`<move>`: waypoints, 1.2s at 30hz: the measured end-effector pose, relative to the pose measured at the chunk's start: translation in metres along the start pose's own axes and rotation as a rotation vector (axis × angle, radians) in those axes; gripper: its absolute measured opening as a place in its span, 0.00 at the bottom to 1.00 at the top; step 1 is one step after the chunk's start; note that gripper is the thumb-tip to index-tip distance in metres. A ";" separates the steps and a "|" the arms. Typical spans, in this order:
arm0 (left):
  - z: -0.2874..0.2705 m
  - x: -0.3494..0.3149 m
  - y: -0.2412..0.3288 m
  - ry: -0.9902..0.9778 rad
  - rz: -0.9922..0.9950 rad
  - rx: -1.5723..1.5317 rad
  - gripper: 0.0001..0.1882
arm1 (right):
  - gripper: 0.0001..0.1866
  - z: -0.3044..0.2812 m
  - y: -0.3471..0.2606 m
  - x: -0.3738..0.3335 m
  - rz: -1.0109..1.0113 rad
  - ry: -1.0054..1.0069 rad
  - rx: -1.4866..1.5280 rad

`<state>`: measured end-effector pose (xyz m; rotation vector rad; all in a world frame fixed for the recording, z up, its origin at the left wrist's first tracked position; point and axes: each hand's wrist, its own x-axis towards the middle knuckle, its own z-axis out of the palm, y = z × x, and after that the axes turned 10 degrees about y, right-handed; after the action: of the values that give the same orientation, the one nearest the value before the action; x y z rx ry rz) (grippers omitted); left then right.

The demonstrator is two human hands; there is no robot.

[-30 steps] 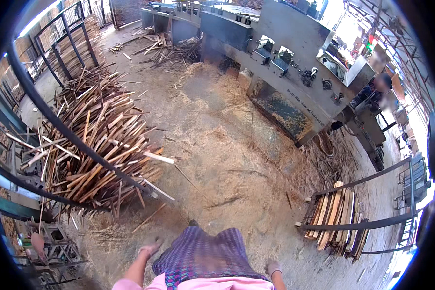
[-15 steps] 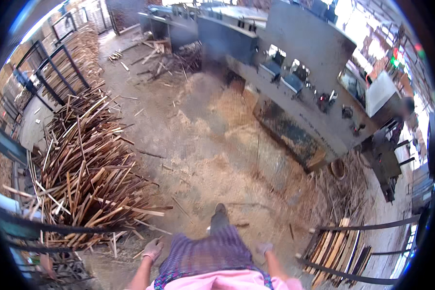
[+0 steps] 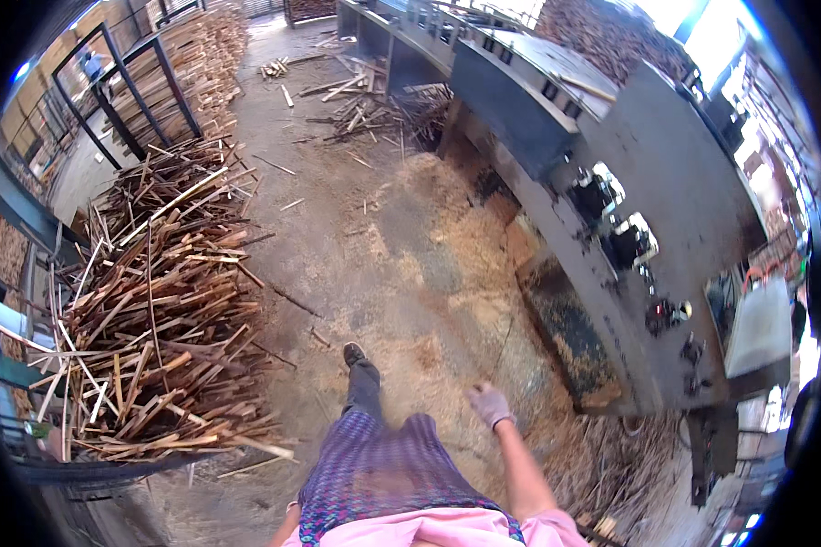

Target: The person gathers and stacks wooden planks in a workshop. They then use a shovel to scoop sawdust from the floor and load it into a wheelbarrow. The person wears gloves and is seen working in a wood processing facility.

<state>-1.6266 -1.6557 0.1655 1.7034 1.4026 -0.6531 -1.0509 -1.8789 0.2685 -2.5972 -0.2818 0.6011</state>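
My right hand [image 3: 490, 404], in a pale glove, hangs in the air over the dusty floor to the right of my apron [image 3: 388, 469]. It holds nothing, and its fingers are loosely apart. Of my left arm, only a piece of forearm [image 3: 285, 529] shows beside the apron at the lower edge; the fingers are hidden. The apron is purple and patterned, worn over a pink top. One dark shoe [image 3: 354, 354] is set forward on the floor. Neither arm touches the heap of wood strips [image 3: 169, 337] on the left.
A long grey machine [image 3: 648, 210] runs along the right, with sawdust [image 3: 447, 219] spread beside it. Loose wood scraps [image 3: 360, 96] lie farther ahead near its side. Stacked boards [image 3: 196, 59] and a dark metal frame [image 3: 123, 87] stand at the far left.
I have stepped forward, and the machine and heap appear shifted in view. My right hand has swung forward; my left has swung back, out of plain sight. The bundled slats at lower right are mostly gone from view.
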 end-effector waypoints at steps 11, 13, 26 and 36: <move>-0.168 0.200 0.209 0.010 0.296 0.014 0.25 | 0.22 0.022 -0.010 0.100 0.437 -0.371 -0.063; -0.230 0.232 0.258 0.037 0.252 0.194 0.27 | 0.21 0.009 -0.025 0.127 0.500 -0.322 -0.032; -0.375 0.353 0.423 0.355 0.363 0.336 0.20 | 0.34 0.007 -0.278 0.451 -0.004 -0.119 -0.194; -0.419 0.410 0.536 0.140 0.021 -0.081 0.21 | 0.32 -0.174 -0.796 0.596 -1.054 -0.269 0.056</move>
<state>-1.0523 -1.1079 0.2004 1.7247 1.4849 -0.4669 -0.5188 -1.0750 0.5688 -1.8994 -1.5369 0.5153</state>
